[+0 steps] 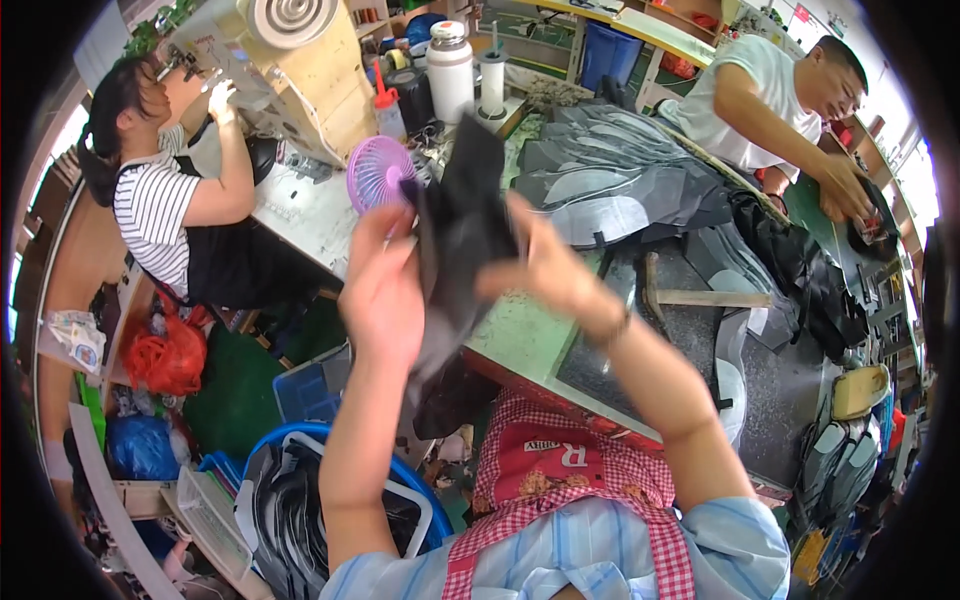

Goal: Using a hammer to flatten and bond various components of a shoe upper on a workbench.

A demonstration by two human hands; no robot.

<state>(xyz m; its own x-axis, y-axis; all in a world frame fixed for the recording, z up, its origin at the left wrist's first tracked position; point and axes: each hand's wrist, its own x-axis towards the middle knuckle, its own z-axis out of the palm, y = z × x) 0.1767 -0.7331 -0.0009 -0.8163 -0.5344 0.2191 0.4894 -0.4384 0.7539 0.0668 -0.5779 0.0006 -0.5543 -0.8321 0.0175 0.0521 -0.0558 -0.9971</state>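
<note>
Above the table's near edge, both my hands hold a black flexible piece (pixel 462 220), which looks like a shoe upper and is smeared by motion. My left hand (pixel 385 295) grips its left side, the thumb and fingers closed near the upper edge. From the right, my right hand (pixel 545 265) has its fingers on the piece; they are blurred. A hammer (pixel 710 298) with a wooden handle lies on a dark board (pixel 620 375) right of my right hand. Beyond it spreads a pile of grey and black shoe upper pieces (pixel 620 190).
A purple fan (pixel 383 172), a white flask (pixel 450 75) and a red-capped bottle (pixel 388 110) stand at the back. A blue tub (pixel 440 500) holding black pieces is below left. One co-worker (pixel 170 190) sits left at a machine; another (pixel 750 110) works at the far right.
</note>
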